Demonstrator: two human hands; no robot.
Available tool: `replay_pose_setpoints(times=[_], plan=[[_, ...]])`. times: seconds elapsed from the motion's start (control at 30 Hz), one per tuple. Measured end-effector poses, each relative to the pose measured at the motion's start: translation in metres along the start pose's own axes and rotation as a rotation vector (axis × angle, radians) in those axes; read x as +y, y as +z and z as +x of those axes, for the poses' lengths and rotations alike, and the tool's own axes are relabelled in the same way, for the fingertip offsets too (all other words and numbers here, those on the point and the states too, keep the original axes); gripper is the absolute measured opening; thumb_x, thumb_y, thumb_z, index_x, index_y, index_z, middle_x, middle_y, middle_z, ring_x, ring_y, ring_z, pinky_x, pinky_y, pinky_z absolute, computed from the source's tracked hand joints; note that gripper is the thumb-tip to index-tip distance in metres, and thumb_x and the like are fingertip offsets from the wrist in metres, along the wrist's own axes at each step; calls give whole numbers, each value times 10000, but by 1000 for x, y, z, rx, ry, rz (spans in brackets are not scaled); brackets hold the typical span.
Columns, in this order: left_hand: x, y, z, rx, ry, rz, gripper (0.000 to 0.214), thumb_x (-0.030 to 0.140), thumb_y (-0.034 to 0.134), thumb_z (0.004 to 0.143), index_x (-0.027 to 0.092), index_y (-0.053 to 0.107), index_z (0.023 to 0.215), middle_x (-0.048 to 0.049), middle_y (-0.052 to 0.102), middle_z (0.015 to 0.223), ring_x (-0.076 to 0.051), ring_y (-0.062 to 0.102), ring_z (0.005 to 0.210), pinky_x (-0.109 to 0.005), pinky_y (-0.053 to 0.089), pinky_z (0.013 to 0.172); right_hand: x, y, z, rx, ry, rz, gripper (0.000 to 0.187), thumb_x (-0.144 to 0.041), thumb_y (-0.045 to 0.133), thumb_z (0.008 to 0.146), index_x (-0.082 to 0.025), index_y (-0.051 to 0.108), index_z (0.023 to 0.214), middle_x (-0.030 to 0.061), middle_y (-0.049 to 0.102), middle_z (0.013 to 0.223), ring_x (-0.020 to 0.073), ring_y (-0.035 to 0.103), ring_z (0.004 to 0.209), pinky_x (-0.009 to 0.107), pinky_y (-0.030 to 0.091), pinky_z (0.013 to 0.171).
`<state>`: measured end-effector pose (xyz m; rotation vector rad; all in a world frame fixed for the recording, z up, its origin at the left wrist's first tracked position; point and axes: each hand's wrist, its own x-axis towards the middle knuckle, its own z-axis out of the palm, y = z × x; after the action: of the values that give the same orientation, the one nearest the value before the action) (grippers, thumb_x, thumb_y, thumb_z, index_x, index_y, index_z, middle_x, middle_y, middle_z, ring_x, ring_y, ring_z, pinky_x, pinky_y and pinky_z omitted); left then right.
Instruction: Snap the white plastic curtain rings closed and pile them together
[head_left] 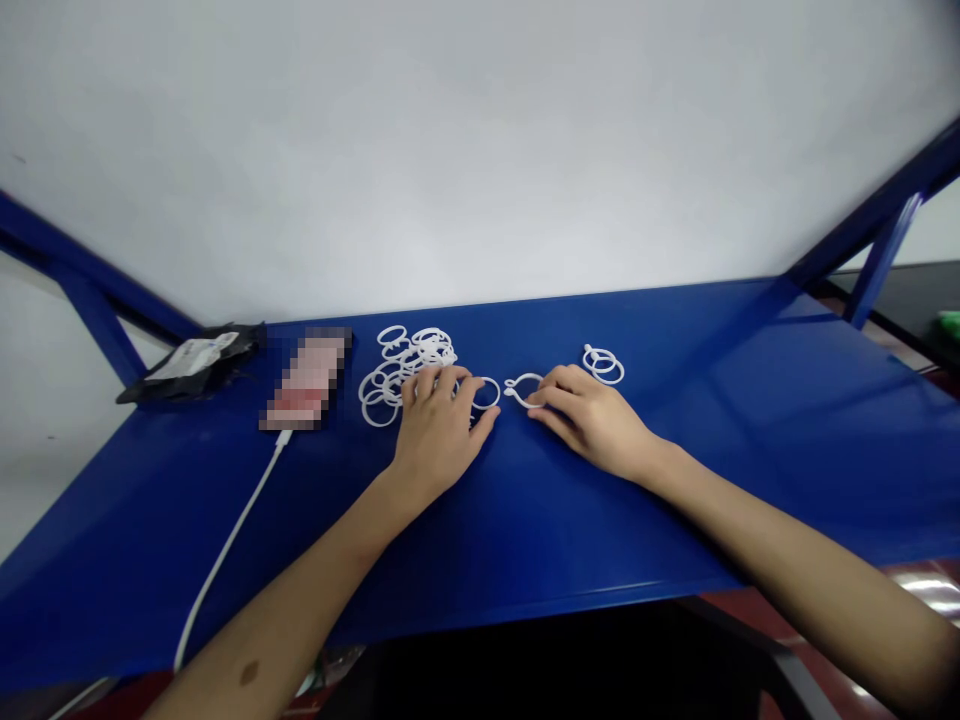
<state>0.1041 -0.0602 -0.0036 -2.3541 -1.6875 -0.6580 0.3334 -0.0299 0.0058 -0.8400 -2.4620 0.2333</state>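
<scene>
My left hand [439, 425] lies over the right side of a pile of white plastic curtain rings [382, 392], its fingers spread and partly covering them. Between its thumb and index finger a single white ring [496, 397] shows, lying on the blue tabletop. To the right, my right hand [589, 415] is closed on a white curtain ring [511, 391], whose small eyelet end points left toward the other hand. The far side of that ring is hidden by my fingers. Just beyond my right hand, more white rings [609, 368] lie apart from the pile.
A phone with a blurred screen [309, 380] lies left of the pile, its white charging cable [232, 535] running to the front edge. A black plastic package [199, 362] sits at the back left. Blue metal braces [885, 255] flank the blue table [750, 400].
</scene>
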Motion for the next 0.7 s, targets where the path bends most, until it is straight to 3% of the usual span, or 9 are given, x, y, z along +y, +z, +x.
replay_pose_setpoints(times=[0.17, 0.33, 0.5, 0.7], plan=[[5, -4, 1, 70, 70, -257, 317, 347, 644, 936, 219, 602, 1223, -56, 706, 1100, -262, 561, 1053, -448, 412, 927, -4, 0, 0, 42, -70, 105, 195, -276, 522, 1011, -182, 689, 1043, 95, 632, 1058, 213, 594, 969, 378, 541, 839], [3, -7, 3, 145, 138, -434, 78, 280, 650, 938, 214, 657, 979, 3, 722, 875, -180, 616, 875, -346, 484, 830, -12, 1, -1, 37, -58, 240, 194, -292, 567, 991, -213, 640, 1152, 87, 611, 1117, 205, 622, 997, 386, 568, 863], [3, -11, 4, 205, 210, -524, 89, 298, 673, 918, 210, 679, 905, 8, 705, 788, -161, 584, 811, -294, 502, 738, -16, 0, -1, 151, 45, 272, 310, -288, 578, 982, -213, 550, 1281, 122, 556, 1262, 197, 640, 981, 376, 584, 835], [8, -9, 3, 201, 274, -570, 88, 280, 686, 908, 222, 700, 843, 12, 721, 779, -162, 565, 813, -311, 491, 787, -12, 3, -2, 42, -21, 370, 146, -215, 483, 1026, -180, 624, 1042, 61, 668, 952, 163, 656, 850, 311, 551, 756]])
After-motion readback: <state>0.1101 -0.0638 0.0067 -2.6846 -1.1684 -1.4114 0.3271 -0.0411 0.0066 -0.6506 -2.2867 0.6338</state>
